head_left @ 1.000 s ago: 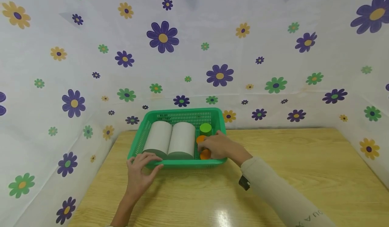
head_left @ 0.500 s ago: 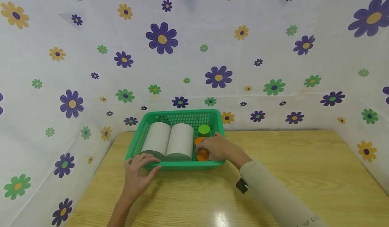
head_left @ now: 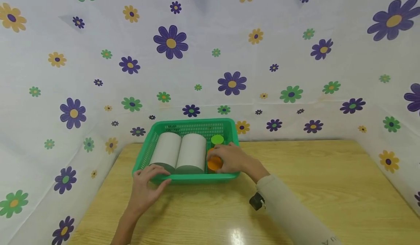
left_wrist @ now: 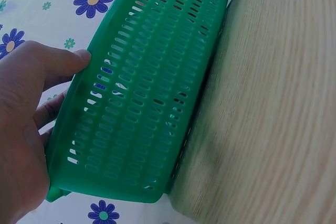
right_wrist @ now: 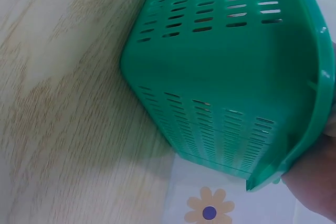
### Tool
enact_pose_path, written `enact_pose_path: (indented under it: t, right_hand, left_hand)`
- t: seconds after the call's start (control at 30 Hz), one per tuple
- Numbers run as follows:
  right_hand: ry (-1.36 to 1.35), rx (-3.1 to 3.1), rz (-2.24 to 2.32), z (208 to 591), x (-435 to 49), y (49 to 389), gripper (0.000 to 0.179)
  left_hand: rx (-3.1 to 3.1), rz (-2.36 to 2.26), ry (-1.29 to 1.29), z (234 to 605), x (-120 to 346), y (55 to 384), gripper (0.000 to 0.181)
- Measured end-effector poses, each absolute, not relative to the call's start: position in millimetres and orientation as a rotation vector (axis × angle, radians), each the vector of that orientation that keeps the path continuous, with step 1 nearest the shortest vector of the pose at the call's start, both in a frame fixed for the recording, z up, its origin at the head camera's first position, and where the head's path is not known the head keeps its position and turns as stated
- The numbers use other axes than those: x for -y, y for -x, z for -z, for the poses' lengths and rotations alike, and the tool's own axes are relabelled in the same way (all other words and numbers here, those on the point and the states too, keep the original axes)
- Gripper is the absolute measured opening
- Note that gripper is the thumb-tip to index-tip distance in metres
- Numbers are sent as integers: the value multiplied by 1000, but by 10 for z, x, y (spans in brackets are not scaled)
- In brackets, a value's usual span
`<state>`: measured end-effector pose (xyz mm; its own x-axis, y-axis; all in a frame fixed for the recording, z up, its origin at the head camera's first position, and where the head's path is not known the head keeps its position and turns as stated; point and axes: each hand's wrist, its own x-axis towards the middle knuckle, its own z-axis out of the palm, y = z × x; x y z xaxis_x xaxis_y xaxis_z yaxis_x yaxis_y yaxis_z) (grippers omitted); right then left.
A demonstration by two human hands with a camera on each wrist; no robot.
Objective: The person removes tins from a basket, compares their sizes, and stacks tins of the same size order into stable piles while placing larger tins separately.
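Observation:
A green slotted plastic basket [head_left: 203, 177] stands on the table. My left hand [head_left: 144, 186] grips its front rim near the left corner; in the left wrist view the thumb lies on the rim with the fingers behind. Two white cylinders [head_left: 165, 148] lie side by side in the basket. My right hand [head_left: 231, 157] reaches in at the right side, its fingers curled round an orange round-topped cylinder [head_left: 214, 163]. Another orange top [head_left: 210, 151] is partly hidden behind those fingers. Farther back is a bright green-topped cylinder [head_left: 217, 139]. The basket wall [right_wrist: 220, 72] hides most of the right hand in its wrist view.
A wood-grain table [head_left: 305, 179] extends right of the basket and in front of it. Close behind the basket hangs a white flower-print sheet [head_left: 197, 66], which also runs along both sides. A small black device [head_left: 257, 201] hangs under the right sleeve.
The whole head view has shifted slightly. My right fingers have closed in on the front orange cylinder, and more of its top shows. The left hand keeps its place on the rim.

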<state>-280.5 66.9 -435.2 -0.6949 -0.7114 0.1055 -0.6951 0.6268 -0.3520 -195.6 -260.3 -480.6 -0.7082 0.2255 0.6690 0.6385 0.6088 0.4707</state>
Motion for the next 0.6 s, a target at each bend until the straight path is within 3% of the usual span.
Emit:
enact_pose_path:
  t: [0.6]
  right_hand:
    - [1231,-2745,1157,4193,-997,2596,46]
  left_hand:
    - [2245,984,650,4832,2563,1965,26]
